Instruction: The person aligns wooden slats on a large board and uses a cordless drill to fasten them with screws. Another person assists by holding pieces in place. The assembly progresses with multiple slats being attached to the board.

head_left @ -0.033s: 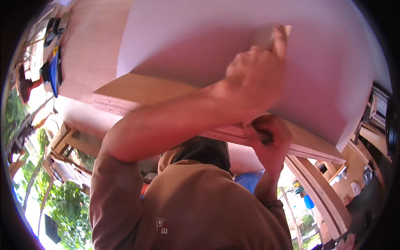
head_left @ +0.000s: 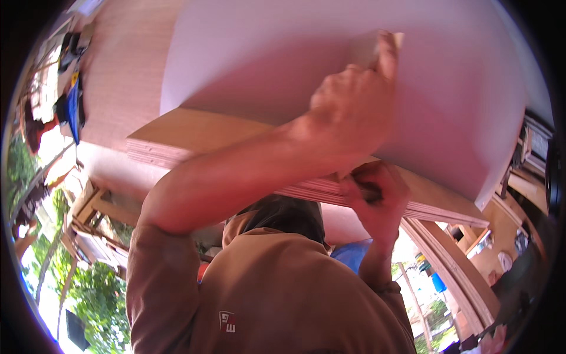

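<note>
My left hand (head_left: 354, 103) reaches across from the left over a smooth pinkish-lilac sheet (head_left: 457, 88). It is closed on a flat greyish blade-like piece (head_left: 364, 50), blurred, with a pale corner (head_left: 399, 40) showing past the index finger. That finger stretches along the piece, which appears to lie against the sheet. Below the left wrist, my right hand (head_left: 386, 197) is curled at the layered edge of a plywood board (head_left: 206, 124). Its fingers are bent inward around a dark hollow, and whatever they hold cannot be made out. The sheet lies over the board, leaving a bare wood strip along the near edge.
A wide brownish wooden panel (head_left: 127, 71) extends at the far left. More layered boards (head_left: 451, 271) stand at the lower right. Wooden furniture (head_left: 97, 206) and a blue item (head_left: 73, 109) are at the left side. Shelves with stacked things (head_left: 533, 150) line the right.
My left hand and the flat piece have shifted slightly left. The whole view has also drifted a little left. My right hand stays at the board's edge.
</note>
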`<state>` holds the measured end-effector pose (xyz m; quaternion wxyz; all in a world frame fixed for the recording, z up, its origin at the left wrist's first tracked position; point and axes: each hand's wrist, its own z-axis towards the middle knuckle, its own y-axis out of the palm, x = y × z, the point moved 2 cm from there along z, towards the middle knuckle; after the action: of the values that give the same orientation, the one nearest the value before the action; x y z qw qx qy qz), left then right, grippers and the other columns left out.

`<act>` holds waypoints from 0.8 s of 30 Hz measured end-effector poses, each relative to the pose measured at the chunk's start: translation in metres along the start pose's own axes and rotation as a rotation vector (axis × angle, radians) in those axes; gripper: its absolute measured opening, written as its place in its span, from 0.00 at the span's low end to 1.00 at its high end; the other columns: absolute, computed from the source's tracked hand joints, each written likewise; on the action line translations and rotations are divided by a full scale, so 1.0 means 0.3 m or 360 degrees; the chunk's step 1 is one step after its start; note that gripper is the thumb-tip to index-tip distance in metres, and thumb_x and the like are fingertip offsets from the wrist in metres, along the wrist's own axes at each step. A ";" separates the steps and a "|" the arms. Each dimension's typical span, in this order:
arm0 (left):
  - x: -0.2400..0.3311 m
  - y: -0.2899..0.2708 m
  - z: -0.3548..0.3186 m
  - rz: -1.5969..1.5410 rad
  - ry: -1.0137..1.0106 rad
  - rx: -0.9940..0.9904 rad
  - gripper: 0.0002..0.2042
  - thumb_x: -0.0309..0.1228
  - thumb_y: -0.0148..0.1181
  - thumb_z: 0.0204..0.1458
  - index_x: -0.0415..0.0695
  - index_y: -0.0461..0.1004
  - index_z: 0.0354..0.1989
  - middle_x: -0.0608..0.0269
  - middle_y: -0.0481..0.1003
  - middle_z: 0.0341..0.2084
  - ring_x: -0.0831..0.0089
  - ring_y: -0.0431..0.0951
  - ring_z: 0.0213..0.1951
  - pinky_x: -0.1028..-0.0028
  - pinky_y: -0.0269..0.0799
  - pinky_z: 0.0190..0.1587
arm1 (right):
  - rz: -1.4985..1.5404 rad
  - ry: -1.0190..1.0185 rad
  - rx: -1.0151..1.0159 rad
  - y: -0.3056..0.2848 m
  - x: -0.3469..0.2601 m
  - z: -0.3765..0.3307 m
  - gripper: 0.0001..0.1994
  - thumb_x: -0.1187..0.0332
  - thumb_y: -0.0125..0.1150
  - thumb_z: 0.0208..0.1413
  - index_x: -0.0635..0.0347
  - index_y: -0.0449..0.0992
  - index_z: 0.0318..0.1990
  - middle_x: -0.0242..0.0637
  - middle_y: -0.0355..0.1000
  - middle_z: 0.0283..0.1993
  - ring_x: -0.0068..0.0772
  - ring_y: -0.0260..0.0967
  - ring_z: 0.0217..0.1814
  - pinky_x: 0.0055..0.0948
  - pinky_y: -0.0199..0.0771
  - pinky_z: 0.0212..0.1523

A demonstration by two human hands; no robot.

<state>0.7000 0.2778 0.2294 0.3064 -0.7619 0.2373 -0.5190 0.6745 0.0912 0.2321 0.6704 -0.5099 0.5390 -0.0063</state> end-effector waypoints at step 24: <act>0.009 0.089 0.039 0.0090 -0.0187 0.0243 0.34 0.33 0.54 0.61 0.34 0.52 0.74 0.34 0.66 0.64 0.41 0.70 0.60 0.56 0.65 0.64 | -0.0099 -0.0464 -0.0002 -0.004 0.111 -0.031 0.09 0.60 0.64 0.48 0.50 0.80 0.36 0.24 0.78 0.39 0.23 0.73 0.37 0.24 0.71 0.39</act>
<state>0.7107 0.2600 0.2088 0.3916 -0.7585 0.2000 -0.4810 0.6824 0.0658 0.2101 0.7406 -0.5224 0.4198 0.0473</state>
